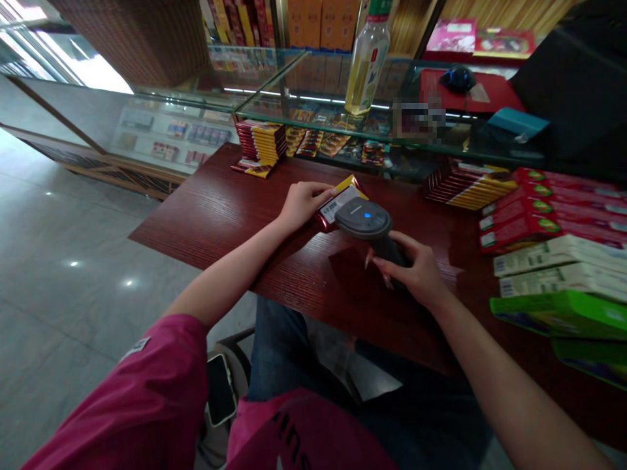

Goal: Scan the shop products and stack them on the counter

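My left hand (304,202) grips a red and gold carton (340,199) lying on the dark red wooden desk (220,215), its white barcode label facing up. My right hand (411,271) is wrapped round the handle of a grey handheld barcode scanner (363,219). The scanner's head, with a blue light on top, hovers just over the carton's label.
Stacks of red and gold cartons stand at the back left (259,147) and back right (465,186). Red, white and green cartons (553,241) pile up at the right. A glass counter (313,104) carries a bottle (367,62). A phone (220,388) rests by my lap.
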Demonstrator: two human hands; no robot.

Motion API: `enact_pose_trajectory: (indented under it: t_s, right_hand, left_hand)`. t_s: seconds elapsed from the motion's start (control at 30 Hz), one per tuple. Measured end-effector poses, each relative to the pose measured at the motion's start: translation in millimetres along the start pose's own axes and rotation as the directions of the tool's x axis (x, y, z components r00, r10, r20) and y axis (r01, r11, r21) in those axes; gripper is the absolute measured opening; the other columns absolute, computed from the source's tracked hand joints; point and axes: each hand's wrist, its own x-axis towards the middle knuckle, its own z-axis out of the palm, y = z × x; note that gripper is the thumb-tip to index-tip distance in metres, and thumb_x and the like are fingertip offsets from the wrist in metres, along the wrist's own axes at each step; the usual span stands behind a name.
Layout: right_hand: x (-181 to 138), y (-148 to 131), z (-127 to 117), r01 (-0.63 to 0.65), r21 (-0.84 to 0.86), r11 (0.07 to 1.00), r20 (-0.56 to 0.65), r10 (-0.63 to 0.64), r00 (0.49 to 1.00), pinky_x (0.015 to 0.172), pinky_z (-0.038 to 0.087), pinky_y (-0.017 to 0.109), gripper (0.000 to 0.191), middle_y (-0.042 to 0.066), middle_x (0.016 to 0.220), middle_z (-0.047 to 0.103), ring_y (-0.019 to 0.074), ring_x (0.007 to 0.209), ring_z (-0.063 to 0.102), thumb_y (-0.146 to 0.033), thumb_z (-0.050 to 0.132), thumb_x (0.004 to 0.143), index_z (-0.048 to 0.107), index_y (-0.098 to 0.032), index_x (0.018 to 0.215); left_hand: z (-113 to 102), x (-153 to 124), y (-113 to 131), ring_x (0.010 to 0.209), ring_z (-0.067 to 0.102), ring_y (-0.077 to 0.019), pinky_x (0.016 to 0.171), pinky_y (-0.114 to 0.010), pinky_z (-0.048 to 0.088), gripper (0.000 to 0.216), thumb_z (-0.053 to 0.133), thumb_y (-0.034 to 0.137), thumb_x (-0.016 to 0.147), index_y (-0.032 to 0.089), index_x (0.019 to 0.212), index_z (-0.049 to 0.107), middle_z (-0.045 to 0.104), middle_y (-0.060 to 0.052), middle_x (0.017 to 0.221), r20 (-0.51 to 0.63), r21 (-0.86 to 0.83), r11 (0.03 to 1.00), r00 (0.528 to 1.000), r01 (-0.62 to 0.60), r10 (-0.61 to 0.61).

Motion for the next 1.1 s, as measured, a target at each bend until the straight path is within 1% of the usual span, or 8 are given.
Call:
enact_pose_trajectory:
  t_s: [0.17, 0.37, 0.53, 0.67, 0.8, 0.9, 1.0, 1.1]
  right_hand:
    - [-1.6, -3.0, -0.4, -0.007, -0.024, 1.000, 0.000, 0.007, 1.000, 0.061, 0.061, 0.039, 0.036, 0.003, 0.078, 0.077, 0.0246, 0.070, 0.073, -0.040, 0.094, 0.072, 0.080, -0.023, 0.101]
    - [-5.9, -14.9, 1.0, -0.026, 0.025, 0.999, 0.006, 0.026, 1.000, 0.046, 0.050, 0.029, 0.035, 0.004, 0.086, 0.080, 0.0140, 0.052, 0.059, -0.040, 0.091, 0.080, 0.077, -0.021, 0.106]
    - [4.2, -16.3, 1.1, 0.025, 0.176, 0.984, -0.221, 0.014, 0.975, 0.040, 0.047, 0.028, 0.037, 0.003, 0.086, 0.078, 0.0113, 0.046, 0.053, -0.045, 0.090, 0.080, 0.071, -0.021, 0.100]
    - [19.2, -6.4, -4.7, 0.084, 0.253, 0.964, -0.555, 0.074, 0.828, 0.036, 0.042, 0.026, 0.045, 0.000, 0.078, 0.076, 0.0103, 0.041, 0.051, -0.051, 0.088, 0.076, 0.065, -0.022, 0.100]
    - [18.7, -6.5, -13.1, 0.202, 0.157, 0.967, -0.774, -0.007, 0.634, 0.041, 0.045, 0.026, 0.042, -0.003, 0.078, 0.070, 0.0108, 0.044, 0.052, -0.048, 0.084, 0.081, 0.060, -0.023, 0.106]
    - [10.4, -16.1, -19.4, 0.280, 0.076, 0.957, -0.848, -0.086, 0.523, 0.045, 0.049, 0.029, 0.038, -0.001, 0.086, 0.069, 0.0119, 0.048, 0.054, -0.046, 0.080, 0.085, 0.056, -0.026, 0.107]
    - [5.0, -26.3, -27.2, 0.319, 0.051, 0.946, -0.888, -0.103, 0.448, 0.046, 0.051, 0.030, 0.034, 0.000, 0.090, 0.069, 0.0128, 0.048, 0.055, -0.044, 0.075, 0.089, 0.054, -0.027, 0.110]
    - [4.9, -33.2, -35.5, 0.371, 0.075, 0.926, -0.929, -0.071, 0.364, 0.044, 0.049, 0.028, 0.031, -0.001, 0.087, 0.069, 0.0116, 0.046, 0.055, -0.043, 0.073, 0.091, 0.052, -0.027, 0.108]
  left_hand:
    - [1.6, -0.2, -0.6, 0.088, 0.081, -0.0248, 0.077, -0.030, 0.056, 0.018, 0.074, 0.027, 0.100, 0.022, 0.105, 0.091, 0.088, -0.005, 0.102, -0.011, 0.003, 1.000, 1.000, 0.000, 0.000]
    - [1.4, -3.5, -1.0, 0.097, 0.083, -0.0242, 0.083, -0.027, 0.058, 0.019, 0.076, 0.034, 0.100, 0.024, 0.107, 0.090, 0.088, -0.005, 0.108, -0.041, -0.051, 0.999, 0.999, 0.001, -0.003]
    - [6.9, 2.3, 1.4, 0.102, 0.083, -0.0223, 0.090, -0.028, 0.061, 0.024, 0.076, 0.037, 0.101, 0.020, 0.113, 0.087, 0.087, -0.007, 0.114, -0.217, -0.137, 0.990, 0.976, -0.041, 0.011]
    - [26.3, 32.2, 26.7, 0.098, 0.083, -0.0187, 0.089, -0.025, 0.062, 0.028, 0.071, 0.043, 0.105, 0.022, 0.115, 0.085, 0.087, -0.005, 0.113, -0.342, -0.042, 0.972, 0.918, -0.229, 0.201]
    - [77.2, 72.6, 71.2, 0.098, 0.083, -0.0177, 0.085, -0.024, 0.060, 0.025, 0.064, 0.036, 0.110, 0.025, 0.124, 0.082, 0.087, -0.005, 0.115, -0.309, 0.197, 0.871, 0.814, -0.450, 0.491]
    - [127.2, 97.6, 101.6, 0.102, 0.084, -0.0198, 0.086, -0.025, 0.061, 0.029, 0.063, 0.026, 0.110, 0.023, 0.134, 0.078, 0.086, -0.009, 0.122, -0.123, 0.352, 0.713, 0.725, -0.607, 0.678]
    - [169.7, 112.8, 120.9, 0.117, 0.082, -0.0233, 0.095, -0.030, 0.064, 0.033, 0.062, 0.015, 0.108, 0.018, 0.138, 0.076, 0.081, -0.011, 0.135, 0.144, 0.413, 0.526, 0.624, -0.743, 0.768]
    - [196.7, 118.0, 128.1, 0.124, 0.079, -0.0262, 0.101, -0.036, 0.066, 0.033, 0.061, 0.011, 0.107, 0.014, 0.136, 0.076, 0.079, -0.012, 0.138, 0.291, 0.445, 0.450, 0.600, -0.774, 0.745]
